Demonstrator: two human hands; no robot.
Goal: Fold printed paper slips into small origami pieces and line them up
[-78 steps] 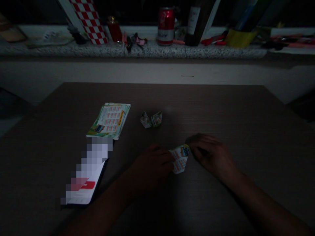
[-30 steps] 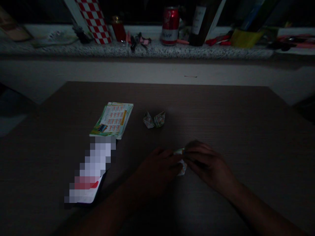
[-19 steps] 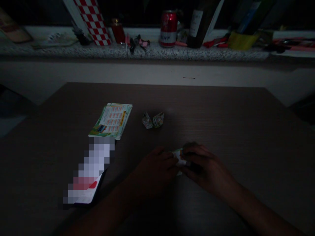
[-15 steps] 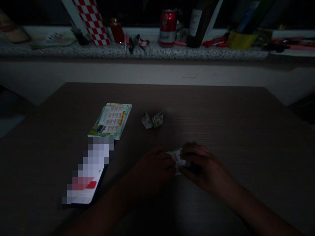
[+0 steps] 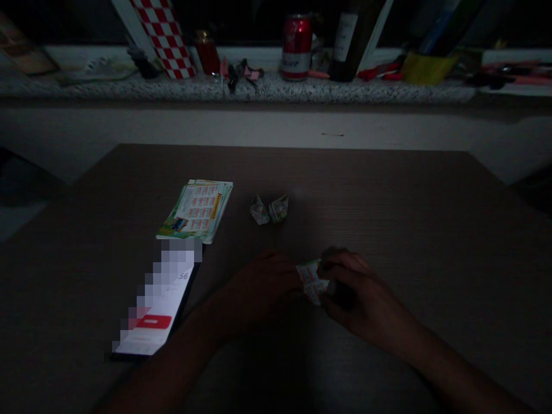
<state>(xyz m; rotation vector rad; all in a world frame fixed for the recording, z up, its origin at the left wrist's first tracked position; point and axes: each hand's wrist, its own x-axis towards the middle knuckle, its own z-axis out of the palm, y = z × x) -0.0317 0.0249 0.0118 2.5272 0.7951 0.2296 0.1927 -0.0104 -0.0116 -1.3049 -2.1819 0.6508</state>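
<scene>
Paper at right fingers; can, contents hidden, on sill.

The small piece of folded paper is pale, printed with rows of reddish-orange blocks like calendar grids, with a thin greenish strip along its top edge. It lies to the right of the stack of printed cards, well apart from it and closer to the viewer. Its printed face is turned up, narrowing toward a blunt lower tip. The right edge is hidden; whether it rests flat cannot be told.
</scene>
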